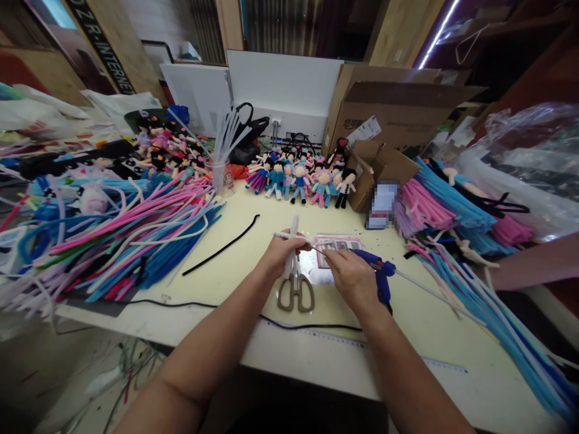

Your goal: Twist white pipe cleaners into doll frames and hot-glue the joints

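- White and flat, the near edge of the table (312,371) passes under two bare forearms, which reach forward and converge: the left forearm (221,334) slants inward to the right, the right forearm (402,361) to the left.
- A thin black rubbery-looking cable (181,304) snakes along this near side.
- The scissors with grey-brown looped handles (296,288) lie handles toward the person, blades running forward beneath the left hand.
- The left hand (284,252), knuckles up, pinches a slim white fuzzy-looking piece (295,224) between thumb and fingers, just above the scissors.
- The right hand (355,278) is palm down, fingers bent together toward the left one; a thin strand shows between the hands, but whether these fingertips grip it I cannot tell.
- Just beside the right hand lies a blue plastic glue gun (383,278), a translucent rod trailing from its back.
- Left, a bent black fuzzy stem (221,244) rests on the pale yellow tabletop (244,271).
- Farther off, small fuzzy dolls (299,184) stand in rows beside a brown cardboard box (407,111).
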`<state>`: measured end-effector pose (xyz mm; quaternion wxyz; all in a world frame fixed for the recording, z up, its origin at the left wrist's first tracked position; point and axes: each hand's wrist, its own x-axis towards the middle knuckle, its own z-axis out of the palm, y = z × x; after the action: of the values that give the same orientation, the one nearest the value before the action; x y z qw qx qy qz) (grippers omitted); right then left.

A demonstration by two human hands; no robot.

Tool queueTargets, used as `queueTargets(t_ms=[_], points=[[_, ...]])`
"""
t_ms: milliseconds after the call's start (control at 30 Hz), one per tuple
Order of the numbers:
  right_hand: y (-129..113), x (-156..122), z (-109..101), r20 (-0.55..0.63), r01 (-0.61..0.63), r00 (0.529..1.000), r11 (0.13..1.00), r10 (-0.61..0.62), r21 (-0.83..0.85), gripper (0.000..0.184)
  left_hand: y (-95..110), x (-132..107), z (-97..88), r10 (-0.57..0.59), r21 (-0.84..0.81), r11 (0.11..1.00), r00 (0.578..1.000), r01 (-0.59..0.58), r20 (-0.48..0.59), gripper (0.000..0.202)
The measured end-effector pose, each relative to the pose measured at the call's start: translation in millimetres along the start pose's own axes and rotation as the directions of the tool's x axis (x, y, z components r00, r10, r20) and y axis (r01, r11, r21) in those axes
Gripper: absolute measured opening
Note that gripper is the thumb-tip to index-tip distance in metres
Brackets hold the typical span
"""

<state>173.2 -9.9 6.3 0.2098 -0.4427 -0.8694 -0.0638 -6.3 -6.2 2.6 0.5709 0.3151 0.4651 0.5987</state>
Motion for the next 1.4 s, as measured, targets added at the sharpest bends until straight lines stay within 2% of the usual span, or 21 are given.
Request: queueTargets(t_ms=[233,433,867,1400], points=[[3,-3,-1,-0.005,-0.028,1.000,0.999,0.029,0.038,0.028,2,-2,2.1,0.006,0.028,1.000,1.000,-0.007,0.026,0.015],[3,-4,-5,0.002,-0.040,0.999,0.994,0.040,0.099,0.028,3,-3,-0.6,0.058,0.076,0.995,0.992,-0.067,0.113,0.017],[3,-4,-8,0.018,-0.093,0.996,0.934,0.092,0.345,0.024,4,-3,-3.9,0.150,0.117,0.977,0.964,-0.179,0.219,0.015],[0,0,-19,0.173,-0.242,0.969,0.802,0.175,0.546,0.022,5,-7,-2.1,0.220,0.133,0.959,0.953,-0.250,0.210,0.016]])
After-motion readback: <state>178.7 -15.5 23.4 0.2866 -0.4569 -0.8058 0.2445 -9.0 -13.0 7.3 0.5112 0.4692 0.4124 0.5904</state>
